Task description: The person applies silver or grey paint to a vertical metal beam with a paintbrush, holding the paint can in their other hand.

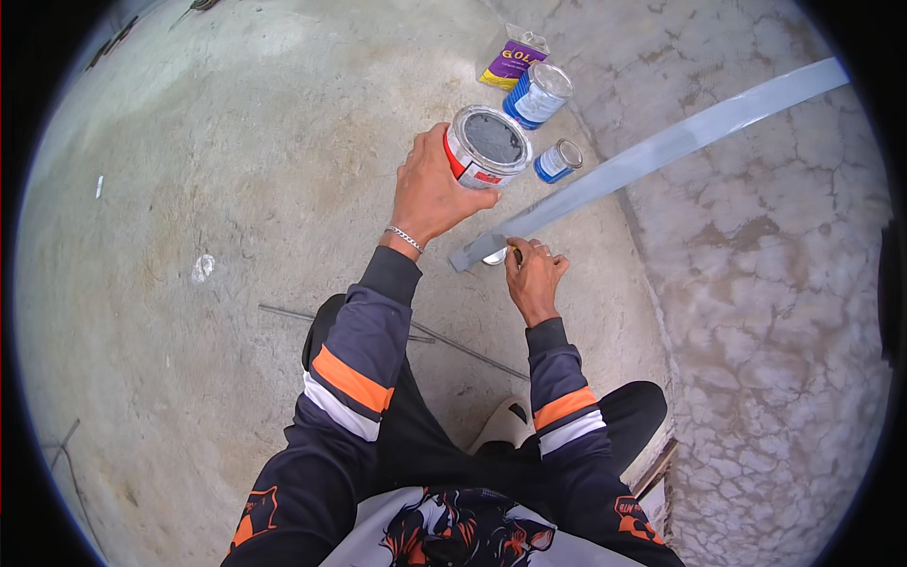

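Observation:
My left hand (436, 194) is wrapped round a red and white can (493, 142), its open top filled with grey paint or paste. It holds the can above the near end of a long flat grey strip (652, 161). My right hand (536, 276) is closed on a small dark-handled tool (516, 254) at that same end. The tool's head lies over the grey surface, and I cannot tell whether it is a brush or a blade. Under the strip, beside my right fingers, shows a round whitish thing (494, 257), mostly hidden.
Beyond the can stand a large blue and white tin (539, 96), a smaller blue tin (558, 162) and a purple and yellow container (515, 59). Thin metal rods (468, 355) lie on the concrete floor (236, 170) before my knees. Rougher, cracked concrete (756, 283) extends along the right.

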`<state>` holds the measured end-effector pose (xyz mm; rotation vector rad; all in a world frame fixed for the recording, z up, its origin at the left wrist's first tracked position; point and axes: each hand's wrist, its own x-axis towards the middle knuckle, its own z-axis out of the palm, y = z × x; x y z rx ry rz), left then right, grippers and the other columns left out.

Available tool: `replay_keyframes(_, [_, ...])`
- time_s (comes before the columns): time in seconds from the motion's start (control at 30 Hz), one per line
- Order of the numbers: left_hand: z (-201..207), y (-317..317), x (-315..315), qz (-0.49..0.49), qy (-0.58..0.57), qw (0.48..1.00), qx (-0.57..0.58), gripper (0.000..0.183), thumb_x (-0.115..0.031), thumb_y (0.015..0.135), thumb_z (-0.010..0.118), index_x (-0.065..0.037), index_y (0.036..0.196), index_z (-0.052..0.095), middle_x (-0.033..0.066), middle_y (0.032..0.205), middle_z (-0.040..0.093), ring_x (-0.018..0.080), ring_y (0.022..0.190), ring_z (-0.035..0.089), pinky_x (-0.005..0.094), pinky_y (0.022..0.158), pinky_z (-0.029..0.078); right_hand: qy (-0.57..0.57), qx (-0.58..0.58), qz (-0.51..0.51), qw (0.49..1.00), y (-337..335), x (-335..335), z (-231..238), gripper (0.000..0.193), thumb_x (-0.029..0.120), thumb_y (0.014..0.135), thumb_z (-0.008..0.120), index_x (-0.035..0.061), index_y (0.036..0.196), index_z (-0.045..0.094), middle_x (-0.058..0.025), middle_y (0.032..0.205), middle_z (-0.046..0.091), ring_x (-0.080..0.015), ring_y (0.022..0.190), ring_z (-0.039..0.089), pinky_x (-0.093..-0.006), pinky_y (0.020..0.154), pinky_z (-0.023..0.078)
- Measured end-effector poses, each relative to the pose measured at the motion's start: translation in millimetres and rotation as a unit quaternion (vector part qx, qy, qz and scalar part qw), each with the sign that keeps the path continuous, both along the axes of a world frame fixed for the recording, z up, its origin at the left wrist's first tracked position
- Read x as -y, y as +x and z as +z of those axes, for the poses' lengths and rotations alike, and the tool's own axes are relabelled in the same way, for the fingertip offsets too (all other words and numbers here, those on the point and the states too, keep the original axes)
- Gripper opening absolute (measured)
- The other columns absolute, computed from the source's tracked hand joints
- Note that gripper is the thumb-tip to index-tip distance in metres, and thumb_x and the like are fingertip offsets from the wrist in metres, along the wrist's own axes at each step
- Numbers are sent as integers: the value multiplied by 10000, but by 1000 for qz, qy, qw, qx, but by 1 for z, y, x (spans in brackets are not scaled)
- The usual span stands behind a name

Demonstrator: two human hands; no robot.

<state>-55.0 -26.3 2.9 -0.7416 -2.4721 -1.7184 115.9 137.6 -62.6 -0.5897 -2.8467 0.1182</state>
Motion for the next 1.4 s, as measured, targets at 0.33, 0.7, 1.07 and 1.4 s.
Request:
replay_keyframes(0.33, [1,1,0,3,7,1000,-3,990,-321,622,947,-28,1451,491,186,1377,568,348,1294,572,445,1077,502,346,-235,-83,905,-4,-55,182,248,185,966,718,211,1212,740,4,974,638,-173,939,591,-430,906,295])
replay_keyframes(0.7, [2,2,3,5,2,1000,4,999,-332,622,947,-3,1445,486,187,1365,556,352,1288,568,450,1075,503,76,-19,42,996,26,57,-87,211,191,930,719,124,1130,732,-71,1032,693,-233,1012,645,-481,939,356])
replay_keyframes(1.07, [1,1,4,7,-3,1000,5,1012,-348,623,942,-17,1458,476,196,1365,557,361,1270,585,461,1055,518,13,-44,-9,999,23,40,-77,241,176,943,720,164,1181,757,-68,1091,704,-228,1053,639,-473,945,311])
replay_keyframes(1.4, [-2,-1,2,-3,-3,1000,-9,1008,-346,621,946,-13,1450,479,190,1370,559,355,1281,580,446,1066,510,58,-138,-26,988,19,19,-60,260,169,924,745,186,1184,751,-36,1015,660,-206,1032,607,-486,961,300])
